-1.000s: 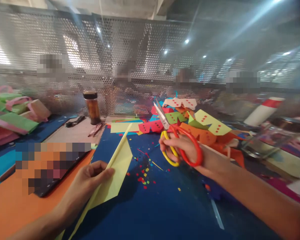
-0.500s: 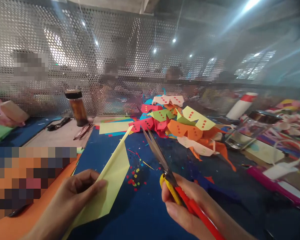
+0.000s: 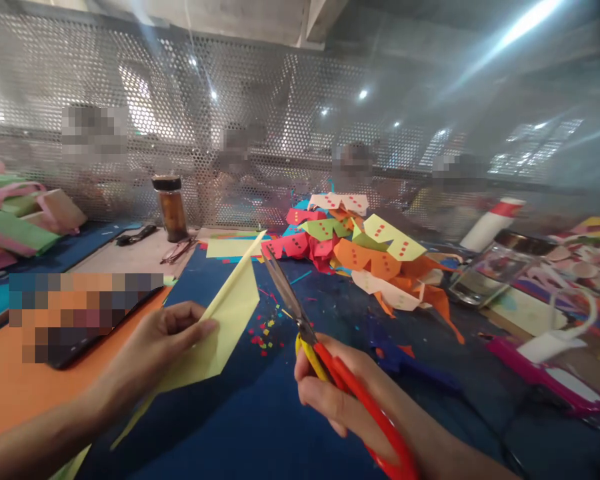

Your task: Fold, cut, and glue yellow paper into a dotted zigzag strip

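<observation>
My left hand (image 3: pixel 175 340) pinches a folded sheet of pale yellow paper (image 3: pixel 233 313) by its folded edge, thumb on top. The paper slants up and away from me over the blue tabletop (image 3: pixel 260 427). In my right hand (image 3: pixel 340 387) is a pair of scissors (image 3: pixel 300 313) with red and yellow handles. The blades look nearly closed, their tips close to the upper right edge of the paper; contact cannot be made out. Beneath lie tiny coloured paper bits (image 3: pixel 265 333). Beyond the blades rises a heap of coloured paper masks (image 3: pixel 367 257) with dotted patterns.
A dark-lidded jar (image 3: pixel 173 210) and glasses (image 3: pixel 177 250) stand back left, near a phone (image 3: pixel 80 343) on orange paper. At right are a clear jar (image 3: pixel 495 267), a red-capped white bottle (image 3: pixel 493 223), a magenta device (image 3: pixel 545 380) and a blue tool with a cord (image 3: pixel 415 363). Perforated metal panels close the back.
The scissors have moved left, bringing their tips close to the paper's edge. The paper stays in my left hand. The camera view has shifted slightly.
</observation>
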Motion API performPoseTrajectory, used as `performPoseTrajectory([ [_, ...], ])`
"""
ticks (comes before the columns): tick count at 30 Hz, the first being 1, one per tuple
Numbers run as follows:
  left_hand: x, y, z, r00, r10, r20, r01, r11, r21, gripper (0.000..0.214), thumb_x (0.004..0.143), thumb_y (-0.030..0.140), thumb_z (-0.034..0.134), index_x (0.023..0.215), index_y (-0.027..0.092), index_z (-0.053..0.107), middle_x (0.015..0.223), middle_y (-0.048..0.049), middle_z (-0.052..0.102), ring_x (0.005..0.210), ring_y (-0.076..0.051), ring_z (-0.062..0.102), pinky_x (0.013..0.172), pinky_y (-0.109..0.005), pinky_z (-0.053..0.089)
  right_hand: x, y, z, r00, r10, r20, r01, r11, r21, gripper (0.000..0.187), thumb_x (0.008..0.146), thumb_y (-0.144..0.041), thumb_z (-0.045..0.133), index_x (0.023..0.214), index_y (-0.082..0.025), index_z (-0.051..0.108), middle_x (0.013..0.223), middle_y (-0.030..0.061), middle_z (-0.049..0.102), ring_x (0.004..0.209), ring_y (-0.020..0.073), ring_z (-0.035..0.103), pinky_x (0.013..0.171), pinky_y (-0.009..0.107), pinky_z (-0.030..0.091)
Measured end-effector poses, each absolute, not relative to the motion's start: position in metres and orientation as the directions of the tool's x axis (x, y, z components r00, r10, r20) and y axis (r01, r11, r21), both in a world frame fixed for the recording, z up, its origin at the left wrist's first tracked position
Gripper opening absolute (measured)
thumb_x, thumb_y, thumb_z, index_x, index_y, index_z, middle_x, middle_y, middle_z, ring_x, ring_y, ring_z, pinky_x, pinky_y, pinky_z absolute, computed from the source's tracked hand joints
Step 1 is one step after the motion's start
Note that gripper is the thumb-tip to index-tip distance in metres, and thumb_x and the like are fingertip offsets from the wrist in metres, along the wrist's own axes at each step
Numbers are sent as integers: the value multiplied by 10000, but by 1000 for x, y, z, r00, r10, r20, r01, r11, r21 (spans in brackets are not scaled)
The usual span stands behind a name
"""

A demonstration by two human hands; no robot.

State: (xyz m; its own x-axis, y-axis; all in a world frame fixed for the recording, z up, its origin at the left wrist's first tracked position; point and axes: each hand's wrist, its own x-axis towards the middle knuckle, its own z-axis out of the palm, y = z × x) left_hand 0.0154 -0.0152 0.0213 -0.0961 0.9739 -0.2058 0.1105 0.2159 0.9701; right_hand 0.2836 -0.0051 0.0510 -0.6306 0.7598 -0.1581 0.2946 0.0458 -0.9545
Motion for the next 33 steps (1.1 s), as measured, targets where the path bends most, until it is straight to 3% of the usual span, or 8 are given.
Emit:
performPoseTrajectory([
  [4, 33, -29, 25, 0, 975, -224, 72, 223, 972, 411, 678, 547, 765, 709, 178, 586, 560, 34, 602, 444, -92, 480, 426, -179, 318, 276, -11, 52, -558, 825, -87, 296, 100, -950, 260, 869, -437, 617, 824, -207, 503, 606, -64, 440, 520, 90, 407, 506, 237, 344],
  [9, 48, -41, 25, 23, 973, -228, 68, 226, 972, 417, 687, 556, 758, 715, 178, 586, 555, 32, 605, 452, -94, 488, 434, -186, 314, 271, -8, 49, -525, 850, 49, 254, 211, -944, 247, 780, -319, 731, 855, -217, 519, 719, -53, 520, 588, 97, 489, 564, 239, 405],
  [16, 51, -42, 26, -12, 985, -171, 50, 171, 984, 415, 631, 525, 798, 648, 167, 589, 505, 66, 537, 434, -63, 427, 437, -178, 271, 257, 0, 33, -445, 883, 148, 224, 269, -937, 255, 777, -325, 719, 830, -213, 495, 705, -59, 492, 594, 99, 453, 581, 248, 405],
  [27, 52, -40, 19, 46, 965, -259, 3, 260, 966, 438, 560, 493, 855, 789, 181, 647, 659, -12, 709, 514, -151, 602, 471, -222, 411, 256, 2, 26, -385, 903, 189, 260, 303, -917, 223, 823, -360, 648, 847, -229, 469, 669, -64, 489, 539, 105, 476, 530, 258, 426],
  [33, 52, -41, 17, 69, 970, -234, -88, 240, 967, 438, 557, 397, 890, 826, 174, 626, 677, 6, 704, 539, -127, 612, 502, -202, 436, 256, 2, 24, -365, 895, 256, 253, 360, -898, 222, 806, -342, 657, 833, -223, 471, 664, -69, 481, 567, 105, 465, 558, 261, 418],
])
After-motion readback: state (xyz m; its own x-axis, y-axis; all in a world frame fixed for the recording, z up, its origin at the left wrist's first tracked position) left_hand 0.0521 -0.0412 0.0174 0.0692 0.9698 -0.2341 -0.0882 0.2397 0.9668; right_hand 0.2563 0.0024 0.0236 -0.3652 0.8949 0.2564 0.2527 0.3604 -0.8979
